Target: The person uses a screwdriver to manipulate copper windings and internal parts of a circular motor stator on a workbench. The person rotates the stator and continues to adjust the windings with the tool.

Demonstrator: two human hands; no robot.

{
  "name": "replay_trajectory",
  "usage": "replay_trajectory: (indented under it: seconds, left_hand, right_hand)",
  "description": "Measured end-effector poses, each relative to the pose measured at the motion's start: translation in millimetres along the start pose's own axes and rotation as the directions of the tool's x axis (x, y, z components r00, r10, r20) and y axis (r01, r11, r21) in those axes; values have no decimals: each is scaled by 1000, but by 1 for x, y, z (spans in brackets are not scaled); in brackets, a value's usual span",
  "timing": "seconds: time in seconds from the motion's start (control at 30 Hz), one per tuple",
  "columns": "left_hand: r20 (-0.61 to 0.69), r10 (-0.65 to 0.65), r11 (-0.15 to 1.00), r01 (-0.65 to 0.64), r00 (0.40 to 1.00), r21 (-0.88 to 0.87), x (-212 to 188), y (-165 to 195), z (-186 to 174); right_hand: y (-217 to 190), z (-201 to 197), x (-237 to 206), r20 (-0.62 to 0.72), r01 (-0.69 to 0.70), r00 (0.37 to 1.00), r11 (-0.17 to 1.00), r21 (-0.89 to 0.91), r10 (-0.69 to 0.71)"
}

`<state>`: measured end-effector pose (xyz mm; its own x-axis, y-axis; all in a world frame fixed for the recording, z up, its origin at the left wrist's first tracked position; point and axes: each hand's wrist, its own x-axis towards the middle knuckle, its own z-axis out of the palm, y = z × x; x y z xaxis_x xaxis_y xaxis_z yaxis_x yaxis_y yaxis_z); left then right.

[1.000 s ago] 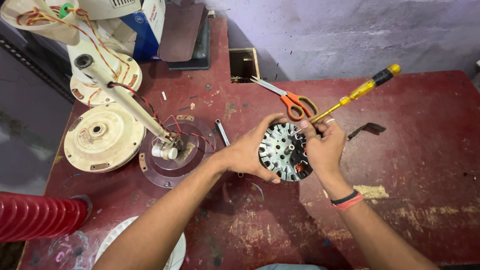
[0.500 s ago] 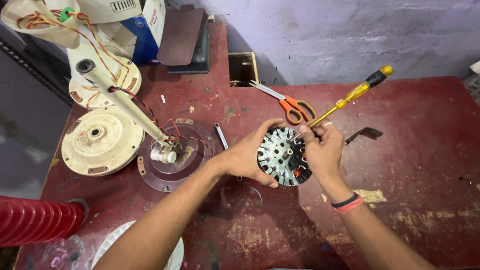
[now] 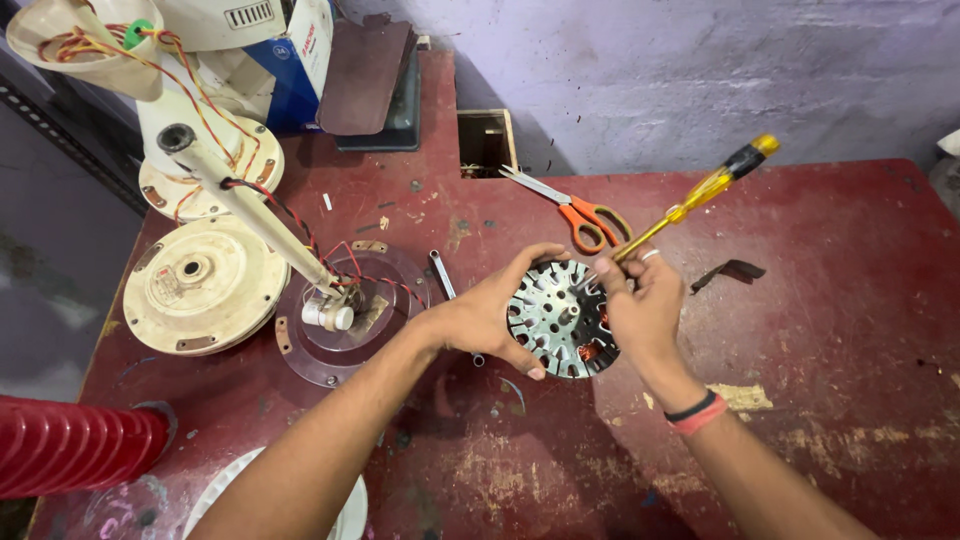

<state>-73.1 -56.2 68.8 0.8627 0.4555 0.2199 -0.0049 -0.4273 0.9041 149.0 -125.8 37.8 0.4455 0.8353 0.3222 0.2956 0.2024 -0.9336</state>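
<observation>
Little has shifted since the earlier frame: both hands keep the round slotted motor core above the red bench, the screwdriver tilted much as before. Left hand wraps the core's left rim in a closed grip; right hand pinches the screwdriver shaft, its tip hidden (fingers cover it). Orange-handled scissors lie just behind. Bare bench spreads rightward. A small open box sits at the far edge, contents unclear.

left hand grips motor stator | right hand holds screwdriver
</observation>
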Motion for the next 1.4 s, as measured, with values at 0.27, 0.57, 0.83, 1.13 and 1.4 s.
replay_trajectory:
  seconds: [0.27,0.57,0.83,1.13,1.4]
  left_hand:
    - [21,-68,997,69,997,-42,-1,3,-3]
    - [18,5,1000,-5,1000,-22,-2,4,-4]
    - [25,-61,997,62,998,-44,-2,6,-4]
    - [11,-52,998,53,999,-37,-2,5,-4]
    - [22,-78,995,79,997,-59,-3,8,-4]
  right_hand:
    - [-8,1,-4,37,105,994,994,-36,-104]
    - [-13,2,-5,1,92,996,976,-196,-93]
    - [-10,1,-5,38,111,993,991,-70,-109]
    - [-9,1,-8,6,68,998,985,-160,-68]
    - [-8,0,-5,7,-20,1000,999,30,20]
